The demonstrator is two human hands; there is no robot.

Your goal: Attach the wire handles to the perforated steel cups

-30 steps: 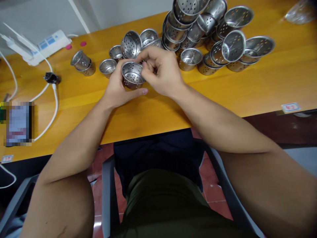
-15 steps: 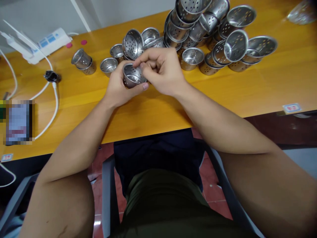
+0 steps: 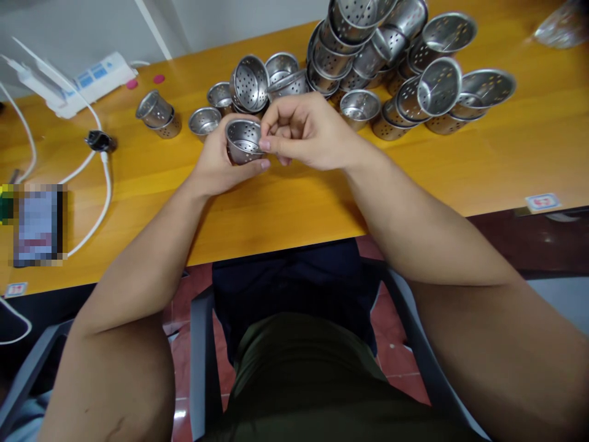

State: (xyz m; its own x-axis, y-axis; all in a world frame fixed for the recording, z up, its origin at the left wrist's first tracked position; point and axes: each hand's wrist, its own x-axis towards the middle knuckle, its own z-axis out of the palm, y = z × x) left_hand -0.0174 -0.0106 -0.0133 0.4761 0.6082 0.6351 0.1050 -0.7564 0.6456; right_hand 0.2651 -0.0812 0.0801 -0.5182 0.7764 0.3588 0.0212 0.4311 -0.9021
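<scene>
Centrally, left hand (image 3: 219,164) cupping perforated cup (image 3: 243,140), right hand (image 3: 307,132) pinching its rim, bare table (image 3: 294,196) near edge.

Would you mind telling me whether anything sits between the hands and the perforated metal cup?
Nothing visible does. The left hand already cups the cup from below and behind, and the right hand pinches its rim. The other cups lie behind, apart from it.

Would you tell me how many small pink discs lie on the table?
2: one pink disc beside the white power strip, the other pink disc just right of it. More may hide behind the metal cups.
</scene>
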